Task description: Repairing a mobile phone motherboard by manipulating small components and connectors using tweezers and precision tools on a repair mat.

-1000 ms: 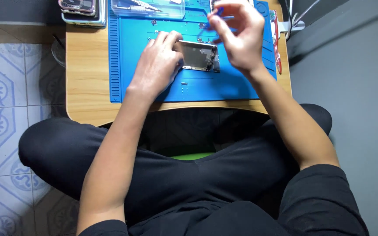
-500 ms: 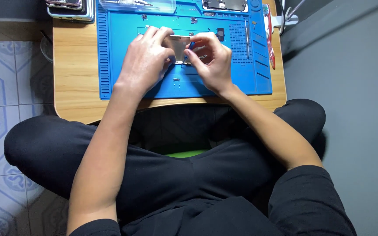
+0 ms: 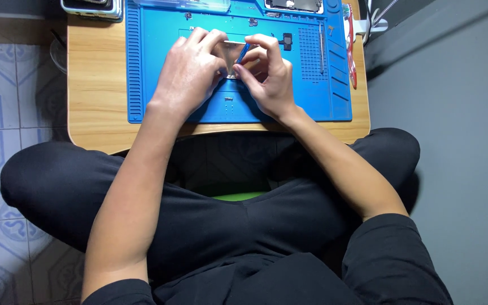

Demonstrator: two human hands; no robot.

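A small silver phone-like device (image 3: 231, 53) lies on a blue work mat (image 3: 159, 68) on a low wooden table (image 3: 94, 85). My left hand (image 3: 190, 70) rests over the device's left side and holds it down, covering most of it. My right hand (image 3: 266, 73) pinches a thin blue tool (image 3: 243, 52), whose tip touches the device's right edge. Both hands meet over the middle of the mat.
A small black part (image 3: 287, 40) lies on the mat right of my hands. A red-handled tool (image 3: 350, 42) lies along the mat's right edge. A clear tray (image 3: 190, 5) and another device (image 3: 293, 4) sit at the back, a stack of phones (image 3: 91, 7) at back left.
My right hand came down from above the mat's back right to the device and now works at its edge with the blue tool. My left hand stayed on the device.
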